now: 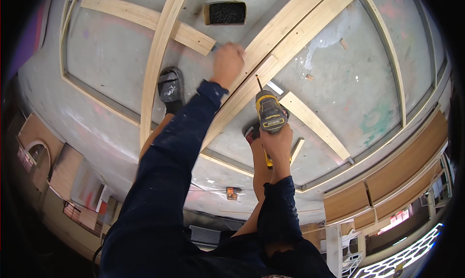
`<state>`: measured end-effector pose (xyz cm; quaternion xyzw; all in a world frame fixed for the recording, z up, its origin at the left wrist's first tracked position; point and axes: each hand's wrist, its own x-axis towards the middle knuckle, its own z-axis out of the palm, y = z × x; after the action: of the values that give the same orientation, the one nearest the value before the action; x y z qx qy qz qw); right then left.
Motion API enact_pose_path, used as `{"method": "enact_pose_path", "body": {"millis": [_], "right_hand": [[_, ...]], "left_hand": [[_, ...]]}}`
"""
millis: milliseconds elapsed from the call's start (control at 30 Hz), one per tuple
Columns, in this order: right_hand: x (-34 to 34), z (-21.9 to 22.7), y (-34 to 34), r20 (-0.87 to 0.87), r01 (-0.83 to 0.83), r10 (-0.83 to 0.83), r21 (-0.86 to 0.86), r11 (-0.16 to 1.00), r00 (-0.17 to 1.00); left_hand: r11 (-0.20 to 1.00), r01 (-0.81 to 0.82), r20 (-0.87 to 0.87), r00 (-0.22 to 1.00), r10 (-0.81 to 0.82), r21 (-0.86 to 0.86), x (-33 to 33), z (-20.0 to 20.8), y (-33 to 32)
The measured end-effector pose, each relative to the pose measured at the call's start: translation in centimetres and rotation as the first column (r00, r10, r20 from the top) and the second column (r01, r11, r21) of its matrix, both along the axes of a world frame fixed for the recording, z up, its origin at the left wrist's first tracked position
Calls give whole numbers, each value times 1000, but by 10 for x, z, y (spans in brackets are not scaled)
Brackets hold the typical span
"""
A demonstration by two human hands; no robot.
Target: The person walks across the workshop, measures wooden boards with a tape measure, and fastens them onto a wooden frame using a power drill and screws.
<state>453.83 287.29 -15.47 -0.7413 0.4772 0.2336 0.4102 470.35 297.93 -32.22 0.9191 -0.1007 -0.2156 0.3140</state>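
In my right hand is a yellow and black cordless drill, its long thin bit pointing away from me. The bit's tip is over the edge of a pale wooden beam; contact cannot be told. My left hand, slightly blurred, is above the left side of the doubled beams with its fingers curled in. Whatever it may hold is hidden. Beside it ends a short wooden crosspiece. Farther off sits an open box of dark screws.
Wooden frames lie on the grey, paint-stained floor. A loose slat is right of the drill, with small offcuts beyond. My shoe stands between beams. An orange and black tool lies nearer me. Brown panels stand at right.
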Motion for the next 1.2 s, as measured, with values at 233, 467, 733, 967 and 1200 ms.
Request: {"method": "enact_pose_path", "body": {"millis": [233,467,733,967,1200], "right_hand": [[12,22,-1,136,115,-130,115,987,982],[0,24,-14,74,109,-114,72,991,991],[-1,26,-10,141,105,-107,23,994,984],[0,26,6,169,25,-31,42,999,985],[-8,19,44,278,19,-72,186,982,958]], "left_hand": [[978,-31,187,982,-8,208,136,-23,-1],[950,66,166,979,-122,304,110,-47,-18],[976,149,331,923,-196,160,125,-53,-9],[934,-216,146,953,264,-283,101,-35,26],[576,-814,-805,294,516,72,-15,0,82]]}}
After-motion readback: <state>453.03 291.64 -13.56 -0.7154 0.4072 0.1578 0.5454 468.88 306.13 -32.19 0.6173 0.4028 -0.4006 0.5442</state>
